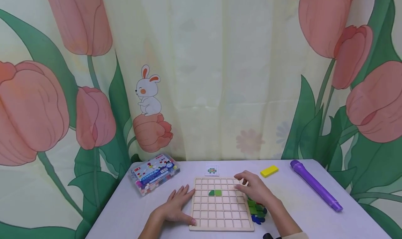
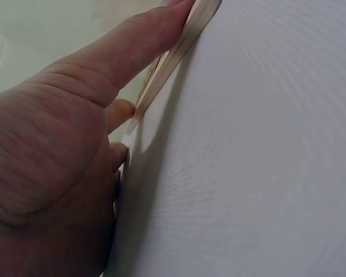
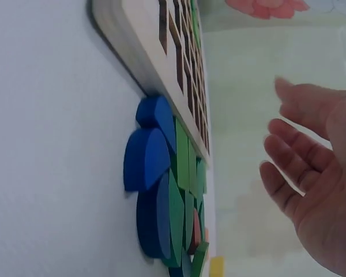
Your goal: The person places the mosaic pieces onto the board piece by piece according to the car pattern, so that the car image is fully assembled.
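Note:
A wooden grid board (image 1: 221, 229) lies on the white table. Two pieces sit in its cells: a dark green rounded piece (image 1: 211, 193) and, touching it, a light green square (image 1: 218, 193). My left hand (image 1: 175, 207) rests along the board's left side with fingers extended, thumb on the near left corner. Above the board's upper right part hovers my right hand (image 1: 253, 188), fingers loosely bent and holding nothing in the right wrist view. Beside the board's right edge lies a pile of blue, green and red wooden blocks (image 3: 150, 158), partly hidden by my right arm in the head view.
Behind the board lies a small pattern card (image 1: 211, 170) with a turtle-like picture. A clear box of colourful pieces (image 1: 155, 172) stands at the back left. A yellow block (image 1: 269, 171) and a purple stick-shaped object (image 1: 315, 185) lie on the right.

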`<action>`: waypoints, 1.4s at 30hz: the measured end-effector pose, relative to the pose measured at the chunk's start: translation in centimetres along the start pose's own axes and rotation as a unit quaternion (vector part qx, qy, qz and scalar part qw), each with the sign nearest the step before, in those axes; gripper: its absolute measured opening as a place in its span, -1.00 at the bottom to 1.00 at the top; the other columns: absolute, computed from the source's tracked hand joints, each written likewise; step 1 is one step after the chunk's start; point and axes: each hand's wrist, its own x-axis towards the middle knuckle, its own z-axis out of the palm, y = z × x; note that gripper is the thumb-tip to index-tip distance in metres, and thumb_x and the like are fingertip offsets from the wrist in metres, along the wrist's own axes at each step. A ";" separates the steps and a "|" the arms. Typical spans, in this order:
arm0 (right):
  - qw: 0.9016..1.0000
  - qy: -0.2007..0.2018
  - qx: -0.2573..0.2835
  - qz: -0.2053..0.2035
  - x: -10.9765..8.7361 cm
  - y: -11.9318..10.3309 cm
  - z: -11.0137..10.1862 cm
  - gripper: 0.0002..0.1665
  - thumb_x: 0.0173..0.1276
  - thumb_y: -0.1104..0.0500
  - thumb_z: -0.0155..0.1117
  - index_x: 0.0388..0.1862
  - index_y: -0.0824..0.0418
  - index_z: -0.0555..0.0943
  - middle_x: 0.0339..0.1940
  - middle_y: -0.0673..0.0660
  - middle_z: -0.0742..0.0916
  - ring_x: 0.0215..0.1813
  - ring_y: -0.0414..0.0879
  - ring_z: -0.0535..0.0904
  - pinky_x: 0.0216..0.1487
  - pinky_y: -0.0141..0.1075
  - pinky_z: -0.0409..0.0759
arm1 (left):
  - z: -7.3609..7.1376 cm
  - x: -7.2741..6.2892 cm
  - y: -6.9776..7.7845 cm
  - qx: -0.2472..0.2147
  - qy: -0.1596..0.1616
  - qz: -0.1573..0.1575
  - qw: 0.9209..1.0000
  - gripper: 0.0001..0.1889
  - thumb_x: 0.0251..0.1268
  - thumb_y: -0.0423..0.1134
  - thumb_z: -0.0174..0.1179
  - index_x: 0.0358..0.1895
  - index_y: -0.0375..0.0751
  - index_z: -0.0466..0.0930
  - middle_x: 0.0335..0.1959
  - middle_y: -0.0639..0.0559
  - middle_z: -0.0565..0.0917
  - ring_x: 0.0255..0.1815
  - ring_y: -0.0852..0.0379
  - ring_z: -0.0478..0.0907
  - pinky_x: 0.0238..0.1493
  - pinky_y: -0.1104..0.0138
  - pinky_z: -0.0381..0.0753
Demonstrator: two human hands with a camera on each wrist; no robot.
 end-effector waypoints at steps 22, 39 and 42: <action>0.992 -0.064 -0.022 0.106 -0.5 3.2 -2.6 -0.67 0.35 0.32 0.44 0.08 0.14 0.76 -0.17 0.03 0.72 -0.18 -0.08 0.54 -0.15 -0.28 0.70 | 0.0 -0.2 0.2 -0.005 0.009 0.009 1.000 0.23 -0.07 0.44 0.49 0.68 0.05 0.12 0.73 -0.24 -0.02 0.75 -0.29 -0.19 0.63 -0.33 -0.28; 0.987 -0.096 -0.058 0.116 -0.4 4.6 -2.9 -0.68 0.28 0.47 0.41 -0.02 0.21 0.80 -0.19 0.03 0.77 -0.17 -0.08 0.57 0.11 -0.04 0.72 | 0.1 0.0 -0.2 -0.002 0.008 0.007 1.000 0.24 -0.07 0.47 0.46 0.69 0.07 0.10 0.74 -0.22 -0.05 0.76 -0.26 -0.21 0.64 -0.32 -0.29; 0.987 -0.099 -0.060 0.115 -0.4 4.7 -2.8 -0.68 0.28 0.47 0.41 -0.03 0.21 0.80 -0.18 0.03 0.78 -0.16 -0.08 0.58 0.14 0.00 0.71 | 0.1 0.0 -0.1 -0.003 0.007 0.005 1.000 0.24 -0.07 0.47 0.46 0.69 0.06 0.10 0.74 -0.22 -0.04 0.76 -0.26 -0.21 0.64 -0.32 -0.29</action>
